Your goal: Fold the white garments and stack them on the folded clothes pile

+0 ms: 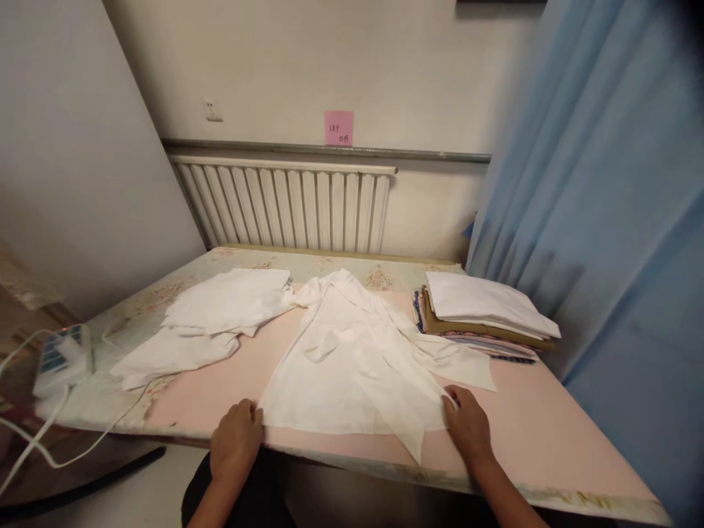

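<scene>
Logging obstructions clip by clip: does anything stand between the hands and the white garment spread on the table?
Nothing visible does: the left hand and right hand are at the near corners of the white garment. The loose white cloth lies off left and the folded stack off right, away from both hands.

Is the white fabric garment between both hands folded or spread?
Spread: white fabric garment lies wide, one sleeve outstretched, left hand and right hand at its lower corners.

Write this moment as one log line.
left hand: holds corner of white garment; right hand: holds opposite edge; white garment: spread on table; folded stack: right
</scene>
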{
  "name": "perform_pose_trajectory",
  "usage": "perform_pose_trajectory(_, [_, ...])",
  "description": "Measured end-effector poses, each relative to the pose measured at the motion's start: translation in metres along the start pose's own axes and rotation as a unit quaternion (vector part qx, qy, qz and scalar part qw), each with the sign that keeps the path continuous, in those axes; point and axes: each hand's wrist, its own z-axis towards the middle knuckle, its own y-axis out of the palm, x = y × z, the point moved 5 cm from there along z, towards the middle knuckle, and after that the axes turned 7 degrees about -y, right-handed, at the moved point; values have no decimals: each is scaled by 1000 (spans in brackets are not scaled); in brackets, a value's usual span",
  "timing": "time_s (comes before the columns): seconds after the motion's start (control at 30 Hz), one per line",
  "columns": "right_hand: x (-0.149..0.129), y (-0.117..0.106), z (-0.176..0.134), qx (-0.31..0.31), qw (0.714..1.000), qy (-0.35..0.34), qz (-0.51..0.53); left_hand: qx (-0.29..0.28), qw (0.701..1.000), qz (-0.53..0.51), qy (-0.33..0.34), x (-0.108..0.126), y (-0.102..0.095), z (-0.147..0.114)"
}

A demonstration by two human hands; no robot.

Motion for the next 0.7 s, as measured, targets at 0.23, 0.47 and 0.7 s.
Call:
perform_pose_trajectory(0.23, [-13, -15, 1, 95, 991, -68, -60, 4, 1000, -8, 2, -1, 3, 1])
perform_pose_trajectory(0.47, [-105, 10, -12, -54, 971, -209, 104, 9, 1000, 3, 9, -1, 3, 0])
perform_pose_trajectory(0.7, [-178, 43, -32, -202, 918, -321, 117, 1, 1000, 2, 3, 0, 3, 1])
